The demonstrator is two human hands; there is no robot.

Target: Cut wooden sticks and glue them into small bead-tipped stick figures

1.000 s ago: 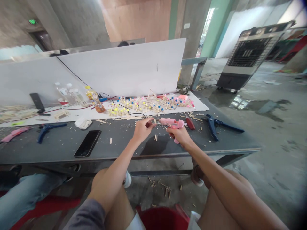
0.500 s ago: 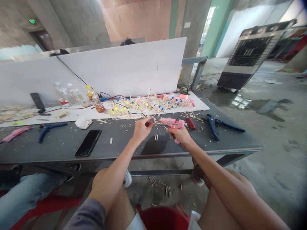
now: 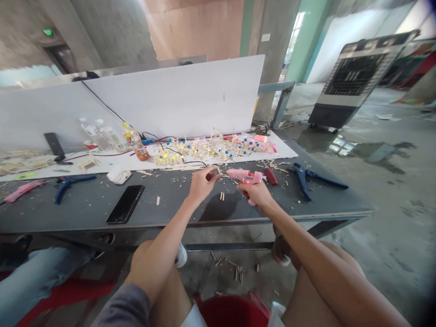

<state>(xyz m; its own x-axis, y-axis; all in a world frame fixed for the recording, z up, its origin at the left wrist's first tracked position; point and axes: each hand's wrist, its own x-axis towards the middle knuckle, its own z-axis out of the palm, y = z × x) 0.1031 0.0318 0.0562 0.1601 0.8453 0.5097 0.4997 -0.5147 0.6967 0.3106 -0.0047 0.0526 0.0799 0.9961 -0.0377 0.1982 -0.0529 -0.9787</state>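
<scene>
My right hand (image 3: 256, 192) grips a pink glue gun (image 3: 242, 175) above the dark table (image 3: 85, 211), its nozzle pointing left. My left hand (image 3: 201, 183) is pinched on a small wooden stick piece (image 3: 215, 170) held right at the nozzle tip. Two short sticks (image 3: 222, 196) lie on the table just below my hands. Behind them, on a white sheet (image 3: 126, 160), lies a heap of small stick models with yellow, blue and pink beads (image 3: 211, 148).
A black phone (image 3: 124, 203) lies left of my hands. Blue pliers (image 3: 306, 179) and a red-handled tool (image 3: 271, 175) lie to the right. More blue pliers (image 3: 70, 183), a white pouch (image 3: 117, 174), bottles (image 3: 135, 141) and another person's jeans-clad leg (image 3: 37, 277) are at left.
Both hands stay almost still at the glue gun's nozzle; the view has shifted very slightly.
</scene>
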